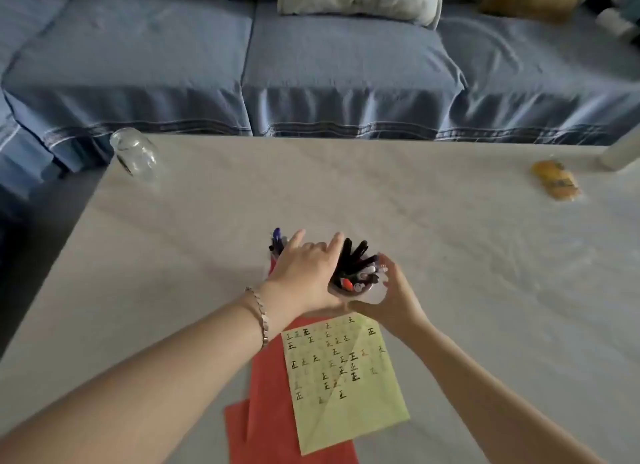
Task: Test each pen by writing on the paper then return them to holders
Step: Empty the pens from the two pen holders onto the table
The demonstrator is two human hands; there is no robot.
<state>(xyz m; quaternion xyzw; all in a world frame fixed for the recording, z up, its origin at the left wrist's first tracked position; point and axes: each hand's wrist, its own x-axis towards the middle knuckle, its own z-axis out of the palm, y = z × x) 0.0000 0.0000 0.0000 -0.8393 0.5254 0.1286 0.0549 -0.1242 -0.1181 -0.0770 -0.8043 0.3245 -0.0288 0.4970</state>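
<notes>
Tabletop (450, 255): pale, faintly veined, matte. Yellow-green paper (343, 370), creased diagonally and dotted with small ink marks, overlaps a red sheet (266, 394).

Just beyond the paper is a round pen holder (370, 290) packed with dark pens (353, 255).
- Right hand (394, 297): fingers curl round its near-right wall.
- Left hand (304, 273): rests against its left side, fingers mostly straight.

A second holder (277, 248) is partly hidden behind the left hand. Clear glass jar (133, 155) sits far beyond-left of the paper, at the tabletop's corner. A broad stretch of tabletop lies right of the paper.
</notes>
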